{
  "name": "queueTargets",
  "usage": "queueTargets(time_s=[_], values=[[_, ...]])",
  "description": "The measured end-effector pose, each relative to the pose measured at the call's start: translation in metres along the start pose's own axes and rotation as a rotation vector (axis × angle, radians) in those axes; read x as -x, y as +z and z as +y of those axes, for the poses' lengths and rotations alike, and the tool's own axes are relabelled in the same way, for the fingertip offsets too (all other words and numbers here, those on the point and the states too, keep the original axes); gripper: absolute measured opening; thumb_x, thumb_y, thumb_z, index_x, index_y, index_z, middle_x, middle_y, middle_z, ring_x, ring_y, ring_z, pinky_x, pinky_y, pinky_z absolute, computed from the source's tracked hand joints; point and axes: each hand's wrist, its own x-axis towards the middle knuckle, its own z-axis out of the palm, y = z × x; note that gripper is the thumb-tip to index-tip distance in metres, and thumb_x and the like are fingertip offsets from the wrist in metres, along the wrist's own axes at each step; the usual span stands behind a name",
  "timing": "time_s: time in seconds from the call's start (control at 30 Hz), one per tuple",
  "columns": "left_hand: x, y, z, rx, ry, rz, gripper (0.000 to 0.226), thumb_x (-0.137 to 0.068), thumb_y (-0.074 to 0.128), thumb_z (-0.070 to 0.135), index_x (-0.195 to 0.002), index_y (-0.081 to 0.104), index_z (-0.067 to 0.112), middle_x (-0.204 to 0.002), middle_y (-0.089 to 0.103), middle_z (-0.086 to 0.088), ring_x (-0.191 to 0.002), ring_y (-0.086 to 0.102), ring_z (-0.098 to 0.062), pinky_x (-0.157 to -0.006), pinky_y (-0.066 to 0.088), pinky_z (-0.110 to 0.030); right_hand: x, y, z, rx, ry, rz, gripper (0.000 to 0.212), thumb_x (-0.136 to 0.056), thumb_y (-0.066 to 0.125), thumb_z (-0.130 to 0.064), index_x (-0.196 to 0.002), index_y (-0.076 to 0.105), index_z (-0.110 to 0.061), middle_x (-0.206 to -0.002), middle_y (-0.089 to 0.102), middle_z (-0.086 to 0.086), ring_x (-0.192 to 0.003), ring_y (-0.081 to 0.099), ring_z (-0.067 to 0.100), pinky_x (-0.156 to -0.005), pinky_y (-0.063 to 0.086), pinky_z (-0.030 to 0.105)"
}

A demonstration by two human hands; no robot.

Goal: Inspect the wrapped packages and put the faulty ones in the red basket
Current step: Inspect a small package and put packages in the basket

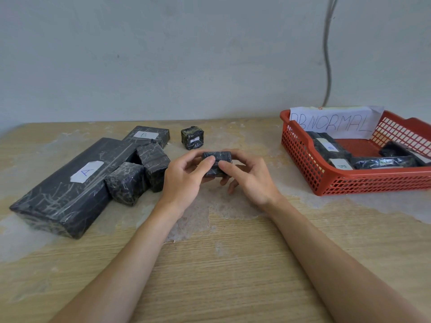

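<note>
A small black package [217, 163] pinched between left hand [184, 178] and right hand [249, 180], cube package [192, 137] just beyond them, long A package [70, 183], B package [149, 135] and two blocks [127, 183] left of the left hand, red basket [349, 176] right of the right hand, holding labelled packages [326, 145].

Even, diffuse, moderately bright illumination with no evident single source; we see only faint, soft shadows on the table [233, 264] beneath the left hand [184, 176] and right hand [249, 178]; streaky glare marks the film of the large package [53, 199]; the small package [215, 165] between the fingers appears slightly blurred; wide-angle distortion bows the table's far edge and stretches the red basket [300, 157] at the right margin.
</note>
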Motion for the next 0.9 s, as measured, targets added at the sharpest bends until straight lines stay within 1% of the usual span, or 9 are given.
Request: queueTargets(time_s=[0.13,0.27,0.4,0.53,0.6,0.67,0.73,0.8,0.9], values=[[-0.0003,-0.0010,-0.0002,0.010,-0.014,-0.023,0.014,-0.101,0.071,0.016,-0.108,0.081,0.022,-0.103,0.081,-0.005,-0.104,0.077,-0.025,-0.098,0.062,-0.052,-0.0012,-0.0020,-0.0003,0.005,0.013,0.007,0.018,-0.099,0.074,-0.014,-0.117,0.078,-0.012,-0.101,0.080,0.004,-0.071,0.075,0.032,-0.055,0.057,0.038],[0.0013,0.0002,0.0025,0.007,-0.016,-0.064,0.021,-0.098,0.071,0.006,-0.109,0.078,0.022,-0.102,0.081,-0.002,-0.102,0.078,-0.020,-0.097,0.063,-0.044,-0.0013,-0.0019,0.0008,-0.017,0.023,0.023,0.018,-0.103,0.069,-0.024,-0.115,0.078,-0.013,-0.098,0.079,0.008,-0.069,0.074,0.031,-0.053,0.055,0.037],[0.0020,0.0006,0.0028,0.019,-0.026,-0.094,0.020,-0.099,0.071,0.008,-0.116,0.077,0.017,-0.108,0.080,-0.006,-0.106,0.077,-0.023,-0.100,0.062,-0.046,-0.0037,-0.0013,0.0023,-0.029,0.011,0.060,0.019,-0.106,0.064,-0.021,-0.111,0.079,-0.009,-0.089,0.077,0.012,-0.061,0.072,0.032,-0.050,0.053,0.034],[0.0011,-0.0004,0.0030,-0.007,-0.037,-0.081,0.023,-0.099,0.074,0.020,-0.121,0.076,0.019,-0.111,0.081,-0.004,-0.106,0.077,-0.025,-0.103,0.059,-0.052,-0.0024,-0.0013,0.0009,-0.035,0.017,0.035,0.021,-0.105,0.065,-0.025,-0.117,0.077,-0.012,-0.095,0.078,0.008,-0.064,0.073,0.031,-0.051,0.054,0.034],[-0.0002,-0.0012,0.0008,-0.013,-0.044,-0.068,0.024,-0.097,0.074,0.029,-0.121,0.077,0.023,-0.114,0.081,-0.002,-0.109,0.077,-0.025,-0.103,0.058,-0.056,-0.0022,-0.0018,-0.0002,-0.024,0.026,0.024,0.021,-0.103,0.067,-0.019,-0.122,0.074,-0.013,-0.101,0.079,0.006,-0.063,0.072,0.028,-0.052,0.054,0.034],[0.0001,-0.0018,0.0020,-0.019,-0.044,-0.091,0.029,-0.097,0.073,0.036,-0.123,0.077,0.026,-0.118,0.080,0.000,-0.114,0.075,-0.023,-0.104,0.057,-0.057,-0.0028,-0.0009,-0.0023,-0.038,0.040,0.039,0.020,-0.103,0.068,-0.011,-0.122,0.072,-0.013,-0.094,0.081,0.004,-0.056,0.069,0.026,-0.050,0.055,0.033],[-0.0003,-0.0013,0.0030,-0.023,-0.037,-0.112,0.041,-0.095,0.074,0.042,-0.133,0.072,0.027,-0.122,0.077,0.002,-0.117,0.073,-0.018,-0.102,0.058,-0.049,-0.0035,-0.0018,-0.0039,-0.053,0.045,0.067,0.019,-0.105,0.066,-0.012,-0.123,0.071,-0.011,-0.079,0.079,0.003,-0.051,0.067,0.026,-0.049,0.055,0.032],[0.0004,0.0008,0.0029,-0.016,0.001,-0.108,0.039,-0.101,0.072,0.028,-0.139,0.067,0.028,-0.114,0.076,0.002,-0.108,0.074,-0.009,-0.090,0.059,-0.030,-0.0032,-0.0039,-0.0045,-0.044,0.047,0.083,0.023,-0.107,0.065,-0.019,-0.126,0.071,-0.010,-0.071,0.077,0.001,-0.052,0.068,0.027,-0.050,0.055,0.033],[0.0010,0.0003,0.0010,-0.046,0.048,-0.084,0.041,-0.106,0.064,0.019,-0.144,0.063,0.033,-0.114,0.074,-0.002,-0.102,0.076,-0.010,-0.083,0.058,-0.021,-0.0014,-0.0035,-0.0047,-0.036,0.047,0.029,0.030,-0.105,0.067,-0.027,-0.133,0.069,-0.016,-0.082,0.079,0.002,-0.064,0.072,0.033,-0.054,0.056,0.035]])
